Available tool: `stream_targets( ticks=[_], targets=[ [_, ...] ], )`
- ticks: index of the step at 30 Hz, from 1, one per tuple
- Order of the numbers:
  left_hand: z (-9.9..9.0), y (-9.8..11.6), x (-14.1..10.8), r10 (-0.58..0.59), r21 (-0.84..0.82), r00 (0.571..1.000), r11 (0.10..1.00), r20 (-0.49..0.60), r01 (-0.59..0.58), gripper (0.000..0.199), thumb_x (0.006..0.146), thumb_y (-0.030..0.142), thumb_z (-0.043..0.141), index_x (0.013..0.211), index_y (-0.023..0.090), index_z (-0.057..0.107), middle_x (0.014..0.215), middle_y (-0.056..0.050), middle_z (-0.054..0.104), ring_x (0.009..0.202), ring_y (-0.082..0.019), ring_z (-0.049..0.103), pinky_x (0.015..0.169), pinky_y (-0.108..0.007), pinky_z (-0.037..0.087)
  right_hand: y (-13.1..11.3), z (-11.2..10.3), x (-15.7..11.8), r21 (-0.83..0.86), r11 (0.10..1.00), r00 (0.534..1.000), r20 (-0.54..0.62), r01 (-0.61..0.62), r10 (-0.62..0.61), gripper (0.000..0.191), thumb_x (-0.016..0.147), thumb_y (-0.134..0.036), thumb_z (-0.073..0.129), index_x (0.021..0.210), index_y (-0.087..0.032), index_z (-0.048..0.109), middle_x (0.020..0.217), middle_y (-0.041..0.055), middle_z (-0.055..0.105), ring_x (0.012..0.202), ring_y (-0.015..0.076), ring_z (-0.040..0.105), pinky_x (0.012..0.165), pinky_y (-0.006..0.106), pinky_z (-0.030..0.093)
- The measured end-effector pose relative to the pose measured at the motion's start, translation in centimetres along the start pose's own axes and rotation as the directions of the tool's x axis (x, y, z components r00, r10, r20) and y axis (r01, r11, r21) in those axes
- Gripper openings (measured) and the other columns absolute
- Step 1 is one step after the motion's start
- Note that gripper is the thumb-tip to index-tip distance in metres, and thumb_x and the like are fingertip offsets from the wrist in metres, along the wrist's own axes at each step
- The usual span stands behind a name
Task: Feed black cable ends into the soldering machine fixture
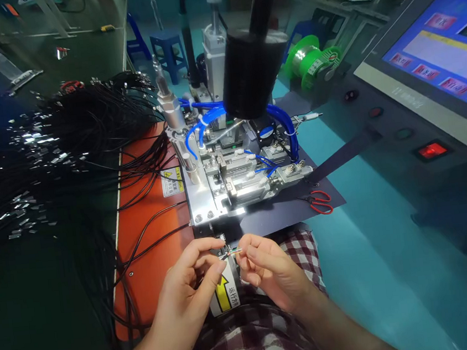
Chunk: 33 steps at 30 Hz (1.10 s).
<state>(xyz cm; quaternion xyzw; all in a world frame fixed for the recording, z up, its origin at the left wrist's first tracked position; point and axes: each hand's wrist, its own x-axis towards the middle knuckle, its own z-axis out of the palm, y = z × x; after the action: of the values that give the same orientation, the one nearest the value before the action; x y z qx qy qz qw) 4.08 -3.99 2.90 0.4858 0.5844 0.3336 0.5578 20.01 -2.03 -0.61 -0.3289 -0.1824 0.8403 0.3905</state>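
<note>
In front of my lap, both hands are at the stripped end of a thin cable, where several fine coloured wires fan out. My left hand is closed on the cable just behind the bare wires, thumb and fingers curled around it. My right hand pinches at the wire tips with thumb and forefinger, its other fingers curled in. Just beyond the hands stands a metal bench machine with small cylinders and blue air tubes.
Black cables with shiny ends pile up left, some across the orange board. Red-handled scissors lie right of the machine. A green wire spool stands behind. A control screen fills the right; a black cylinder hangs overhead.
</note>
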Motion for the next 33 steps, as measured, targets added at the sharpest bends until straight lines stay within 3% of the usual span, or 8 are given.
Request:
stream_targets(
  ticks=[4, 9, 13, 20, 28, 33],
  targets=[
    [-0.1, 0.0, 0.0, -0.005, -0.014, 1.000, 1.000, 0.004, 0.005, 0.024, 0.084, 0.033, 0.056, 0.106, 0.021, 0.053, 0.065, 0.003, 0.056, 0.047, -0.008, 0.045, 0.039, -0.018, 0.030, 0.2, 0.0, 0.1, -0.039, 0.999, 1.000, -0.010, 0.006, -0.006, 0.026, 0.071, -0.033, 0.073, 0.071, -0.015, 0.053, 0.058, -0.0047, 0.052, 0.042, 0.0031, 0.040, 0.044, 0.017, 0.029],
    [-0.1, -0.1, 0.0, 0.003, -0.035, 1.000, 0.999, 0.001, -0.003, 0.024, 0.085, 0.033, 0.055, 0.106, 0.022, 0.052, 0.066, 0.004, 0.056, 0.047, -0.008, 0.045, 0.039, -0.018, 0.030, 1.0, 0.2, 0.1, -0.167, 0.979, 0.984, -0.112, 0.121, -0.140, 0.024, 0.072, -0.033, 0.072, 0.071, -0.016, 0.056, 0.053, -0.0055, 0.052, 0.042, 0.0049, 0.046, 0.044, 0.017, 0.032],
    [0.0, -0.3, 0.0, 0.006, -0.058, 0.999, 0.998, 0.033, -0.004, 0.022, 0.087, 0.034, 0.054, 0.107, 0.024, 0.050, 0.065, 0.005, 0.055, 0.048, -0.007, 0.045, 0.038, -0.017, 0.028, 1.7, 0.4, 0.1, -0.211, 0.968, 0.977, -0.139, 0.133, -0.165, 0.021, 0.074, -0.034, 0.071, 0.075, -0.016, 0.060, 0.059, -0.0043, 0.056, 0.043, 0.0051, 0.048, 0.045, 0.018, 0.034],
    [-0.4, 0.3, 0.6, -0.098, -0.179, 0.986, 0.976, 0.138, 0.122, 0.021, 0.085, 0.035, 0.058, 0.100, 0.022, 0.054, 0.064, 0.005, 0.053, 0.049, -0.006, 0.042, 0.042, -0.017, 0.030, 1.4, 0.7, -0.4, -0.375, 0.906, 0.964, -0.096, 0.196, -0.248, 0.018, 0.080, -0.031, 0.064, 0.074, -0.016, 0.056, 0.058, -0.0049, 0.051, 0.045, 0.0054, 0.044, 0.046, 0.018, 0.036],
    [-0.1, 0.5, 0.5, -0.225, -0.271, 0.962, 0.927, 0.154, 0.260, 0.027, 0.081, 0.040, 0.061, 0.074, 0.014, 0.056, 0.046, 0.008, 0.033, 0.045, -0.005, 0.023, 0.043, -0.020, 0.015, 1.6, 1.0, -1.1, -0.622, 0.743, 0.935, -0.047, 0.247, -0.350, 0.011, 0.083, -0.023, 0.057, 0.074, -0.016, 0.055, 0.062, -0.0035, 0.049, 0.053, 0.0077, 0.044, 0.050, 0.020, 0.038],
    [0.1, -0.3, 1.0, -0.245, -0.368, 0.949, 0.879, 0.197, 0.303, 0.026, 0.080, 0.038, 0.064, 0.072, 0.014, 0.056, 0.047, 0.007, 0.037, 0.045, -0.005, 0.023, 0.044, -0.022, 0.012, 1.7, 0.4, -0.8, -0.570, 0.789, 0.952, -0.035, 0.230, -0.303, 0.010, 0.083, -0.024, 0.057, 0.076, -0.016, 0.055, 0.062, -0.0031, 0.051, 0.053, 0.0082, 0.047, 0.051, 0.020, 0.040]
  ],
)
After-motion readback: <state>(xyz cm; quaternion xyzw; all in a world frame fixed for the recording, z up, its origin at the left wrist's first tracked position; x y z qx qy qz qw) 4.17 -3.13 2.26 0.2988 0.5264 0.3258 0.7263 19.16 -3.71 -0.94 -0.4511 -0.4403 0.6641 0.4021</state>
